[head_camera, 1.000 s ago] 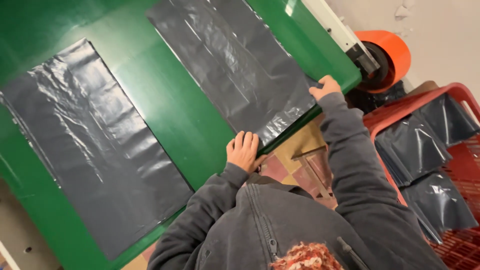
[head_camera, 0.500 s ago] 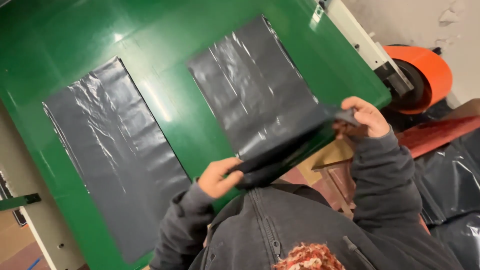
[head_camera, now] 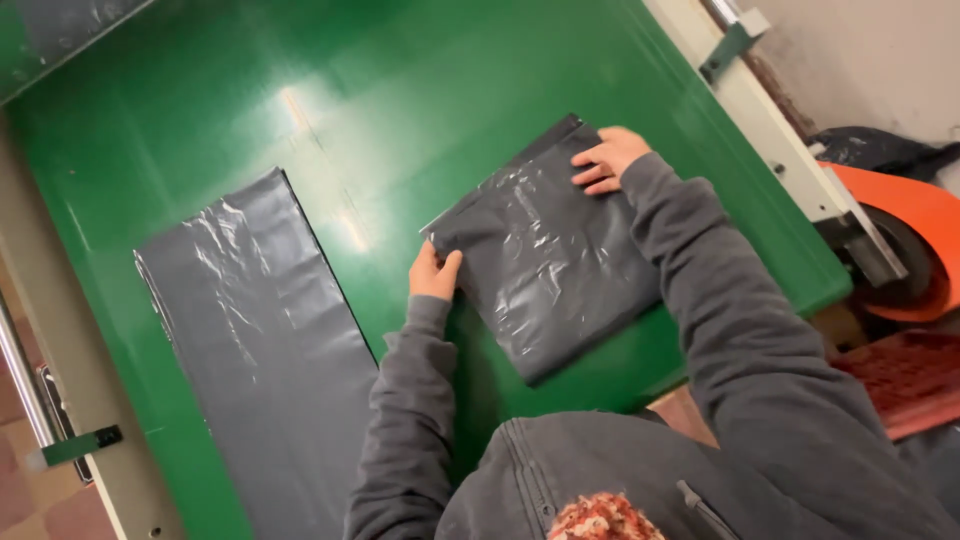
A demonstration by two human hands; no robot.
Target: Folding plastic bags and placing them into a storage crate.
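- Pressing down on a folded dark bag (head_camera: 545, 275), both hands work at its far end on the green table (head_camera: 330, 90).
- Left hand (head_camera: 433, 275) sits at the bag's left corner, thumb on top and fingers curled under the edge, pinching the plastic.
- Right hand (head_camera: 607, 160) lies at the far right corner, fingers spread narrow and flat on the top layer; nothing is gripped there, only held down.
- Folded bag rests in the middle of the table, towards its near right edge; its long axis runs diagonally from the far edge between the hands back to the near corner close to the person's chest.
- Seen from the fingers, the bulk of the bag lies towards the person, so both hands are at the end farthest from the body; neither is clearly nearer to it, as each touches a corner.
- A second bag (head_camera: 265, 350), unfolded and long, lies flat well apart to the left, parallel to the table's left edge.
- An orange roll (head_camera: 925, 220) stands beyond the table's right edge.
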